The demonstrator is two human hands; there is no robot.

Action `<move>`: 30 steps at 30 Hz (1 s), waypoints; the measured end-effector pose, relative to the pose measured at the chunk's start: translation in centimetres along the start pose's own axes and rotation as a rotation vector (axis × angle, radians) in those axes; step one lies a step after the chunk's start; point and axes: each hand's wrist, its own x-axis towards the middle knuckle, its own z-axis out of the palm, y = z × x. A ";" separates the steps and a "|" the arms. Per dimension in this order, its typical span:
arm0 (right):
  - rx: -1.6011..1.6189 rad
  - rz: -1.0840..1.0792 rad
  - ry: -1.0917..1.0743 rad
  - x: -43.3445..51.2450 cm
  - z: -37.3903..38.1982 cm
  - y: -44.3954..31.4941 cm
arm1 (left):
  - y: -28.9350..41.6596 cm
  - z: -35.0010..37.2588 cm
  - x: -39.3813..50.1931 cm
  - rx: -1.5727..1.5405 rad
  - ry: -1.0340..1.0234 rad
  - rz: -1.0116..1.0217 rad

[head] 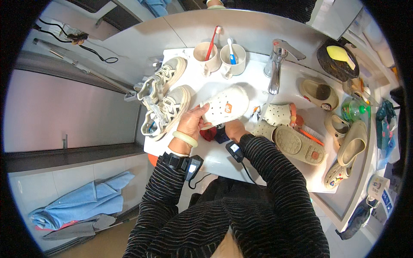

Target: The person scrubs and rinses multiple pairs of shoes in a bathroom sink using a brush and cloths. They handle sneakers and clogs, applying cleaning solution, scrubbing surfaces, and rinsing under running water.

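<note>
My left hand [191, 122], a pale bangle at its wrist, grips a white foam clog [222, 101] by one end. Holes dot the clog's upper, and an orange charm sits on it. My right hand [236, 129] is just below the clog, at its near side; its fingers are hidden, so I cannot tell what they hold. Dark red cloth [208, 133] and dark blue cloth [221, 135] lie bunched between the hands. To the right, a white clog with an orange strap [278, 115] and an upturned clog sole [300, 145] lie in the washbasin [292, 75].
Grey-white sneakers [172, 111] stand at left. Two mugs [238, 66] with toothbrushes sit behind. Water runs from the chrome faucet [275, 74]. An orange brush [311, 135] lies by the sole. Beige clogs [353, 143] and a green-capped bottle [351, 109] line the right side.
</note>
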 end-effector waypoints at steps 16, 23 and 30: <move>0.883 0.296 0.384 -13.0 -5.7 3.8 | -4.3 0.5 2.2 0.598 0.083 0.372; 1.745 0.292 0.589 -18.5 -10.8 5.9 | -8.3 3.1 4.1 1.162 0.151 0.447; 1.939 0.096 0.529 -19.5 -13.6 6.0 | -7.1 5.0 3.9 1.552 0.126 0.259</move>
